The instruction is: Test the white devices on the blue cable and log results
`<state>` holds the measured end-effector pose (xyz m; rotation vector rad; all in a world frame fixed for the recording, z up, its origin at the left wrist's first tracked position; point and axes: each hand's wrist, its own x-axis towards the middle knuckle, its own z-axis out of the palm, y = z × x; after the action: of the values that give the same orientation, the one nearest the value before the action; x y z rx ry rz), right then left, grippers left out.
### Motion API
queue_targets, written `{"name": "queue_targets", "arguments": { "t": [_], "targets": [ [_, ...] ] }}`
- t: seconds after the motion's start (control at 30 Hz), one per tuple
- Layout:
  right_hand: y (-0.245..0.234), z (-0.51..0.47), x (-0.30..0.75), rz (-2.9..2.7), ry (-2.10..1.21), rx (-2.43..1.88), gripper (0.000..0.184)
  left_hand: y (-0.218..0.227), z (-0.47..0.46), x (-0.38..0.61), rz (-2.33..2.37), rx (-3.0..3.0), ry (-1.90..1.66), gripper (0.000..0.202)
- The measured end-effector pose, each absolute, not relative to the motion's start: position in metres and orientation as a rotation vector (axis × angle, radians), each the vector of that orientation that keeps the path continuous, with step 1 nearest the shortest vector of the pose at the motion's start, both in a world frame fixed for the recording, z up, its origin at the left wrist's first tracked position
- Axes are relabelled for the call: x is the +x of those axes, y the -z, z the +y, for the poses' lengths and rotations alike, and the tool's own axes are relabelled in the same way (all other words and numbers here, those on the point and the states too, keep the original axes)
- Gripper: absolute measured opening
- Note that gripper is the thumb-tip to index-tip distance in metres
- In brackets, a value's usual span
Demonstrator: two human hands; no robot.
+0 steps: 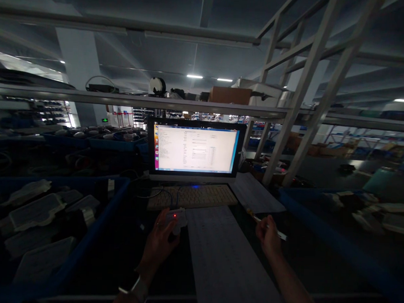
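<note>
On the dark desk, my left hand [159, 240] is wrapped round a small white handheld device [175, 219] with a red light on it, just in front of the keyboard [192, 196]. My right hand [268, 235] is closed on a white pen [268, 226], to the right of a long printed sheet of paper [224, 258] that lies between both hands. A lit monitor [195, 147] stands behind the keyboard and shows a pale window with text. A band sits on my left wrist.
A blue bin [96, 218] with several clear plastic trays [37, 212] stands at the left. Another blue bin [305, 217] with pale items is at the right. A second sheet [256, 193] lies right of the keyboard. White slanted frame bars [303, 106] and a shelf rail cross above.
</note>
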<state>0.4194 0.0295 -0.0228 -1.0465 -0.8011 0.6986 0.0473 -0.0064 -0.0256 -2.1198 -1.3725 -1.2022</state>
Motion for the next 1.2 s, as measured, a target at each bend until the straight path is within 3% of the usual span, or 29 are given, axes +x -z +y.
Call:
{"name": "queue_targets", "arguments": {
  "t": [0.77,1.2],
  "targets": [
    [0.0227,0.0294,0.4192,-0.797,-0.692,-1.055,0.049,0.0240,-0.0075,0.0487,-1.430,-2.148,1.222,0.036],
    [0.0217,0.0288,0.4209,-0.757,-0.744,-1.064,0.052,0.0273,-0.0066,0.0468,-1.474,-2.167,1.205,0.051]
  ]
}}
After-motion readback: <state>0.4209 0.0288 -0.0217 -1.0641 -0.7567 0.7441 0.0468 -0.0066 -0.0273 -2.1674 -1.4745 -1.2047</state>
